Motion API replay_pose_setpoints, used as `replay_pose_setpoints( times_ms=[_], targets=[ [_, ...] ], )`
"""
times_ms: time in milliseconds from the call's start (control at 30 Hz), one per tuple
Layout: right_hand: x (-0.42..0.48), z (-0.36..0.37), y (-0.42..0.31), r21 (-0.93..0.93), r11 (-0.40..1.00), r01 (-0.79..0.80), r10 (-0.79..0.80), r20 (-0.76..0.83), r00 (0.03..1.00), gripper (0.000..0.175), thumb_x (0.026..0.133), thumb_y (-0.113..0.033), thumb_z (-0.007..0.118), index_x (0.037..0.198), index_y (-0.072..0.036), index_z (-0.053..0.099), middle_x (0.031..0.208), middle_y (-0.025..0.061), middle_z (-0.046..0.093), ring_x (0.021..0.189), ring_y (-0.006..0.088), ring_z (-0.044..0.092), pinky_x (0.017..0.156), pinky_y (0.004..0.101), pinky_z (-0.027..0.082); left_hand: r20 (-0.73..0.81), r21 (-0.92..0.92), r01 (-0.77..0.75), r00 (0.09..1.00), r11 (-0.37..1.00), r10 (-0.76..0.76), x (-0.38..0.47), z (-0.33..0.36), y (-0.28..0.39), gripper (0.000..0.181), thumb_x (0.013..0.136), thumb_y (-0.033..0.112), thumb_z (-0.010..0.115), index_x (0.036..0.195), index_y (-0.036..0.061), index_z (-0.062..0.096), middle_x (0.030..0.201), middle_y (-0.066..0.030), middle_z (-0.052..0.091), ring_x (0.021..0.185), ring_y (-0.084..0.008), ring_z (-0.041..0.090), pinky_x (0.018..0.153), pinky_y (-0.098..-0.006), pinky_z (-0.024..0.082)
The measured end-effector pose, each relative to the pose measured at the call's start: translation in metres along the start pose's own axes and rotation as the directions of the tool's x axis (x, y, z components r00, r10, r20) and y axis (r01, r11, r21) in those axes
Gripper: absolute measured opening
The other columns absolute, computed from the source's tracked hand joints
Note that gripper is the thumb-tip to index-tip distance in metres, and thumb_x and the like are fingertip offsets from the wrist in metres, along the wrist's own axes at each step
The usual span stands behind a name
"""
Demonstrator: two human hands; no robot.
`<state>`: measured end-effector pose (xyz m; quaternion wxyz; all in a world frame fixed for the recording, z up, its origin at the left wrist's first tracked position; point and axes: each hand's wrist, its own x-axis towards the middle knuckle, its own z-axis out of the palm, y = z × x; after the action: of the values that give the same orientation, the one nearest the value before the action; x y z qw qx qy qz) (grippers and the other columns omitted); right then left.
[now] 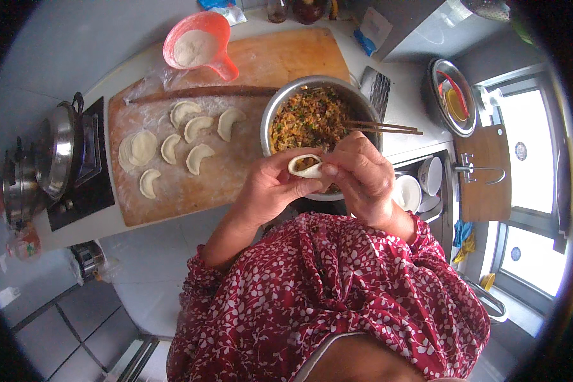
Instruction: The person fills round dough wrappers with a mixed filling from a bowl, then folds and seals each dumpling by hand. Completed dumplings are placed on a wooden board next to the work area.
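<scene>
Between my two hands is a partly closed dumpling (307, 167), with brown filling showing in its opening. My left hand (279, 179) cradles it from the left, thumb along the lower side. The fingers of my right hand (360, 174) pinch its right end. Both hands are over the near rim of a steel bowl (268, 117) of chopped filling (310, 117). A pair of chopsticks (391, 128) rests in the bowl, sticking out to the right. Several folded dumplings (198, 129) and a stack of round wrappers (138, 149) lie on the floured wooden board (229, 186).
A rolling pin (205, 91) lies across the board behind the dumplings. Farther back is a red scoop (222, 36) of flour. At the left, a steel pan (59, 148) stands on a hob (88, 167). An open drawer (446, 191) at the right holds bowls (429, 176).
</scene>
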<state>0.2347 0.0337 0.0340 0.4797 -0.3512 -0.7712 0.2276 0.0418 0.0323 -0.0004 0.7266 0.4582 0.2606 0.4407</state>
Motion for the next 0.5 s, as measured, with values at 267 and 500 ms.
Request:
replay_pose_setpoints(
  times_ms=[267,500],
  targets=[
    [0.002,0.002,-0.002,0.006,0.999,-0.034,0.034,0.061,0.998,0.021,0.076,-0.001,0.076,0.097,0.001,0.07,0.09,0.0096,0.064,0.08,0.0252,0.062,0.069,0.0341,0.049,0.009,0.111,0.071,0.997,0.991,-0.072,-0.003,-0.007,0.001,0.039,0.091,0.0,0.068,0.129,0.0,0.058,0.113,-0.0089,0.067,0.096,-0.013,0.067,0.081,-0.0253,0.059],
    [0.001,0.003,0.004,0.019,0.998,0.054,-0.055,0.034,0.998,0.022,0.076,-0.002,0.076,0.097,0.0,0.071,0.087,0.0091,0.063,0.077,0.0241,0.061,0.065,0.0345,0.048,-0.007,-0.034,0.11,0.994,0.993,-0.11,-0.003,-0.002,-0.001,0.038,0.093,0.002,0.066,0.13,0.0001,0.057,0.11,-0.0082,0.068,0.092,-0.0133,0.068,0.079,-0.0267,0.06]
  ],
)
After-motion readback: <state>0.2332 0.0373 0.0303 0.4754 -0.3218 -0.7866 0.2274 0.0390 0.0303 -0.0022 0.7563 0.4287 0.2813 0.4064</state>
